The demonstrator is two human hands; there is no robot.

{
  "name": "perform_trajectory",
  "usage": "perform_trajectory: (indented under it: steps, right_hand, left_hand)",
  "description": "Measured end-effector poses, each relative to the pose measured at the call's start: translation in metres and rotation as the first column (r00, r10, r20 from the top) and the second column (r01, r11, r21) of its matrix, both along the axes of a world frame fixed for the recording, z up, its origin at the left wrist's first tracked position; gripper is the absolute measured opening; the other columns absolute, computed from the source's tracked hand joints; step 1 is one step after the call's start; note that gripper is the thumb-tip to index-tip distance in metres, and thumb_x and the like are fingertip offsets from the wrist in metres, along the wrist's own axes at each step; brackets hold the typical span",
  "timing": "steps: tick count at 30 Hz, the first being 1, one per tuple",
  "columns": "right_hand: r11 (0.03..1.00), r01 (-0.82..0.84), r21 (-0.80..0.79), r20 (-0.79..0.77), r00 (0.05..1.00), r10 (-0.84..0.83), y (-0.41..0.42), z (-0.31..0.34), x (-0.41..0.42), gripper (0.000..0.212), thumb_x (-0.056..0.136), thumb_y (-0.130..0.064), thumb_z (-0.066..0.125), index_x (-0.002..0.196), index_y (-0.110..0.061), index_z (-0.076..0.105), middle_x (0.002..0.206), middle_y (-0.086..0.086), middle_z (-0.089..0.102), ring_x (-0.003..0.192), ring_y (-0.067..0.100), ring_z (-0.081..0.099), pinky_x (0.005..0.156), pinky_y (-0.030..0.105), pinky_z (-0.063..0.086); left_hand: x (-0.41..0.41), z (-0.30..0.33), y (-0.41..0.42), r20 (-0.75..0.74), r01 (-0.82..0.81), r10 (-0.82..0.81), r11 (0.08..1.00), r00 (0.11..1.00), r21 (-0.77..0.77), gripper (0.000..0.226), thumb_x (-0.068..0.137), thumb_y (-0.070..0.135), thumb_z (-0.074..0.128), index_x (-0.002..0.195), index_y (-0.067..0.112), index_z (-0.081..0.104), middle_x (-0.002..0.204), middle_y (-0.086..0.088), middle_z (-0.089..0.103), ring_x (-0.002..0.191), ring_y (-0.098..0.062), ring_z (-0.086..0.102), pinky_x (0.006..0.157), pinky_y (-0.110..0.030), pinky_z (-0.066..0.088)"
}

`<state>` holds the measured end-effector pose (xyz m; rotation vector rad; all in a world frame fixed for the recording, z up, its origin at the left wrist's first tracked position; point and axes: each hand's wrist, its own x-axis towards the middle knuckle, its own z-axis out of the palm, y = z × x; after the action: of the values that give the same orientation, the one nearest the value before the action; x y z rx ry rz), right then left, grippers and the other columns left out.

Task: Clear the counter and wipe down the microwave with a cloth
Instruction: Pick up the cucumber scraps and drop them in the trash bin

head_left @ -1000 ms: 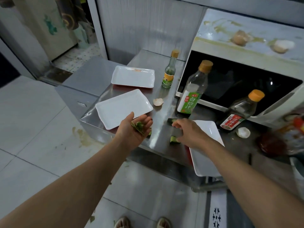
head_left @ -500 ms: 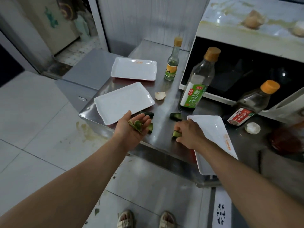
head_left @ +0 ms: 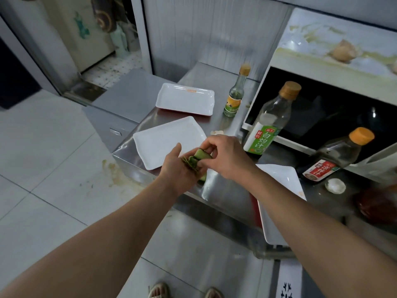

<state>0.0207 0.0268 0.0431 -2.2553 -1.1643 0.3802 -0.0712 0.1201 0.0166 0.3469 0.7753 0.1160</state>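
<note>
My left hand [head_left: 178, 171] is palm up over the front edge of the steel counter [head_left: 227, 190], cupping green cucumber scraps [head_left: 191, 162]. My right hand [head_left: 225, 155] pinches a cucumber piece [head_left: 202, 154] against that pile. Another cucumber bit [head_left: 203, 177] lies on the counter just under my left fingers. The white microwave [head_left: 335, 67] stands at the right, its top smeared and carrying eggshells [head_left: 343, 51]. No cloth is in view.
Three white rectangular plates [head_left: 167, 140] [head_left: 185, 98] [head_left: 279, 201] lie on the counter. Three bottles [head_left: 236, 93] [head_left: 268, 125] [head_left: 337, 158] stand before the microwave. Eggshell halves [head_left: 335, 186] [head_left: 217, 132] and a dark red smear [head_left: 376, 207] sit on the steel. The floor [head_left: 111, 171] has spills.
My right hand lifted a cucumber piece off the counter and carried it left to my cupped left hand. The left hand stayed near the counter's front edge.
</note>
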Motion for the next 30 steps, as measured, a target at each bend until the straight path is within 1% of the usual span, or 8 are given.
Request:
perform_trajectory:
  steps: [2, 5, 10, 14, 16, 21, 26, 30]
  right_hand:
    - [1.0, -0.025, 0.012, -0.003, 1.0, 0.025, 0.008, 0.006, -0.005, 0.033, 0.068, -0.021, 0.083, 0.096, -0.013, 0.069, 0.079, -0.007, 0.059, 0.07, 0.006, 0.053, 0.064, 0.018, 0.045]
    - [0.998, -0.063, 0.023, -0.048, 0.997, 0.064, 0.017, 0.013, -0.01, 0.033, 0.068, -0.019, 0.083, 0.097, -0.013, 0.069, 0.082, -0.004, 0.063, 0.07, 0.004, 0.055, 0.069, 0.02, 0.05]
    - [0.998, -0.06, 0.009, -0.055, 0.997, 0.061, 0.018, 0.016, -0.008, 0.029, 0.072, -0.015, 0.079, 0.099, -0.013, 0.068, 0.084, -0.004, 0.066, 0.072, 0.005, 0.061, 0.067, 0.021, 0.054]
    - [0.999, 0.037, 0.028, 0.058, 0.998, -0.038, 0.0, 0.01, 0.011, 0.027, 0.075, -0.012, 0.073, 0.102, -0.014, 0.066, 0.09, 0.0, 0.065, 0.073, 0.01, 0.055, 0.068, 0.019, 0.043]
    - [0.995, 0.095, -0.006, 0.094, 0.991, -0.094, -0.012, 0.001, 0.024, 0.029, 0.076, -0.009, 0.07, 0.104, -0.014, 0.065, 0.095, 0.001, 0.062, 0.079, 0.011, 0.053, 0.074, 0.02, 0.043]
    - [0.961, 0.212, -0.18, 0.089, 0.976, -0.199, -0.039, -0.031, 0.046, 0.038, 0.08, -0.008, 0.069, 0.116, -0.012, 0.059, 0.117, 0.009, 0.057, 0.104, 0.022, 0.055, 0.093, 0.037, 0.047]
    - [0.931, 0.21, -0.299, 0.133, 0.975, -0.177, -0.045, -0.063, 0.054, 0.047, 0.081, -0.012, 0.07, 0.124, -0.013, 0.051, 0.128, 0.008, 0.051, 0.12, 0.024, 0.047, 0.097, 0.031, 0.038]
    - [0.925, 0.205, -0.321, 0.144, 0.976, -0.166, -0.042, -0.081, 0.055, 0.047, 0.083, -0.013, 0.068, 0.126, -0.012, 0.048, 0.131, 0.007, 0.047, 0.124, 0.025, 0.043, 0.099, 0.035, 0.04]
  left_hand:
    - [-0.002, 0.004, 0.003, 0.052, 0.005, -0.003, 1.0, 0.999, -0.03, 0.064, 0.098, 0.049, 0.026, 0.103, -0.004, 0.06, 0.086, -0.017, 0.072, 0.089, -0.026, 0.062, 0.09, -0.034, 0.045]
    - [-0.004, 0.008, 0.007, 0.098, -0.003, 0.007, 0.999, 0.995, -0.046, 0.066, 0.097, 0.051, 0.024, 0.102, -0.004, 0.06, 0.089, -0.016, 0.072, 0.095, -0.026, 0.063, 0.094, -0.036, 0.043]
    - [-0.007, 0.011, 0.014, 0.087, 0.002, 0.001, 1.0, 0.996, -0.026, 0.062, 0.098, 0.05, 0.027, 0.106, -0.001, 0.06, 0.093, -0.017, 0.071, 0.082, -0.027, 0.07, 0.074, -0.037, 0.052]
    - [-0.008, 0.007, 0.017, 0.024, -0.014, 0.014, 1.0, 1.0, 0.028, 0.055, 0.098, 0.047, 0.031, 0.104, 0.002, 0.061, 0.101, -0.017, 0.067, 0.086, -0.027, 0.066, 0.079, -0.038, 0.05]
    - [-0.008, 0.003, 0.018, 0.004, -0.02, 0.02, 0.999, 1.0, 0.037, 0.053, 0.098, 0.046, 0.033, 0.105, 0.002, 0.062, 0.098, -0.016, 0.067, 0.085, -0.026, 0.066, 0.077, -0.037, 0.05]
    - [-0.006, -0.01, 0.018, -0.045, -0.013, 0.015, 0.999, 0.999, 0.048, 0.051, 0.097, 0.045, 0.035, 0.102, 0.003, 0.062, 0.094, -0.014, 0.068, 0.088, -0.025, 0.065, 0.075, -0.037, 0.05]
    - [-0.003, -0.022, 0.02, -0.072, -0.013, 0.018, 0.998, 0.997, 0.063, 0.051, 0.097, 0.044, 0.035, 0.106, 0.002, 0.062, 0.098, -0.015, 0.067, 0.09, -0.025, 0.066, 0.08, -0.037, 0.05]
    - [-0.003, -0.028, 0.021, -0.076, -0.018, 0.025, 0.996, 0.997, 0.083, 0.05, 0.097, 0.043, 0.035, 0.102, 0.002, 0.062, 0.096, -0.015, 0.068, 0.09, -0.025, 0.065, 0.087, -0.037, 0.048]
